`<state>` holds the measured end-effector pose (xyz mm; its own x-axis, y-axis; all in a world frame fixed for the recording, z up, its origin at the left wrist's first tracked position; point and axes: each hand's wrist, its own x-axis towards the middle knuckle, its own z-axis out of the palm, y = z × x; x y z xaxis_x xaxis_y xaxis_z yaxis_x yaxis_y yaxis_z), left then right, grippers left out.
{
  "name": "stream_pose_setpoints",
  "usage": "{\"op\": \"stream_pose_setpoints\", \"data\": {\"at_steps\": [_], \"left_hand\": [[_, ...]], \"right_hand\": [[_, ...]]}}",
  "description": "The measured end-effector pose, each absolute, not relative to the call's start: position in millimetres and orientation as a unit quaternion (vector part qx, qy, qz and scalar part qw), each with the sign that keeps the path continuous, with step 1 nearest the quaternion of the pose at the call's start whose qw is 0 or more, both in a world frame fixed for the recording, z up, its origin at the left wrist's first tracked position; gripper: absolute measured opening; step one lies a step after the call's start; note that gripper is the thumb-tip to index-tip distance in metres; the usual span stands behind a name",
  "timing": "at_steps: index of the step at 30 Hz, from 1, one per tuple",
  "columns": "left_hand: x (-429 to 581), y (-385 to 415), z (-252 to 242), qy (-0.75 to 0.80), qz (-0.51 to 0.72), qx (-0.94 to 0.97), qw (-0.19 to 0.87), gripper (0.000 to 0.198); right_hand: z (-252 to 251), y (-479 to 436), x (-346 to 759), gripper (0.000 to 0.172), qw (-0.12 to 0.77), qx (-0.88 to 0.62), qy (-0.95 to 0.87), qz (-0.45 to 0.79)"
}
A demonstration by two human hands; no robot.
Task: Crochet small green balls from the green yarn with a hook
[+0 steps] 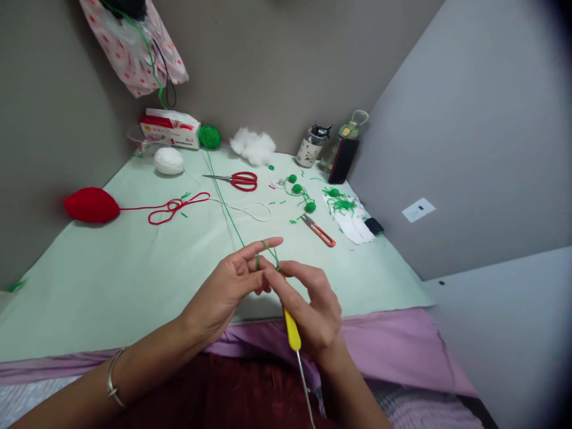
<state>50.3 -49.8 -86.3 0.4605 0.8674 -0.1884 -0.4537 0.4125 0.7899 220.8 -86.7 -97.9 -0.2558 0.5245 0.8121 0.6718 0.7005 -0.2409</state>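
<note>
My left hand (232, 283) has green yarn (227, 211) looped over its outstretched index finger and pinches the strand near the fingertips. My right hand (313, 307) is closed on a crochet hook with a yellow handle (292, 330), its tip meeting the yarn loop between both hands. The strand runs away across the pale green table (111, 274) to a green yarn ball (210, 136) at the back. A metal bangle (114, 378) sits on my left wrist.
Red-handled scissors (239, 180), small orange snips (318, 230), green crocheted balls (300, 192) and yarn scraps lie mid-table. A red yarn ball (90, 204), white yarn ball (168, 160), white stuffing (252, 146), a tissue box (170, 127), a jar (310, 149) and a bottle (344, 149) stand behind.
</note>
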Motion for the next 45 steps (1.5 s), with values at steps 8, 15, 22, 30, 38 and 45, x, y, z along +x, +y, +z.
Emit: {"op": "stream_pose_setpoints", "data": {"at_steps": [8,15,22,30,38,45], "left_hand": [[50.3,-50.6,-79.6,0.307,0.432,0.351,0.772,0.037],[56.1,-53.8,-83.0,0.334,0.457,0.385,0.728,0.034],[55.0,-49.4,-82.9,0.293,0.410,0.256,0.825,0.038],[53.7,-50.5,-79.5,0.310,0.435,0.341,0.773,0.034],[48.4,-49.6,-82.7,0.345,0.457,0.417,0.706,0.024],[49.4,-49.5,-83.6,0.309,0.442,0.356,0.763,0.053]], "right_hand": [[-90.4,-82.8,215.9,0.021,0.649,-0.384,-0.599,0.269],[-93.5,-85.2,209.8,0.028,0.595,-0.420,-0.667,0.156],[-99.3,-86.0,216.2,0.031,0.593,-0.433,-0.674,0.078],[-95.2,-75.6,216.8,0.015,0.653,-0.381,-0.563,0.333],[-91.5,-81.6,221.5,0.022,0.635,-0.409,-0.591,0.284],[-94.6,-90.7,221.4,0.036,0.457,-0.401,-0.792,-0.055]]}}
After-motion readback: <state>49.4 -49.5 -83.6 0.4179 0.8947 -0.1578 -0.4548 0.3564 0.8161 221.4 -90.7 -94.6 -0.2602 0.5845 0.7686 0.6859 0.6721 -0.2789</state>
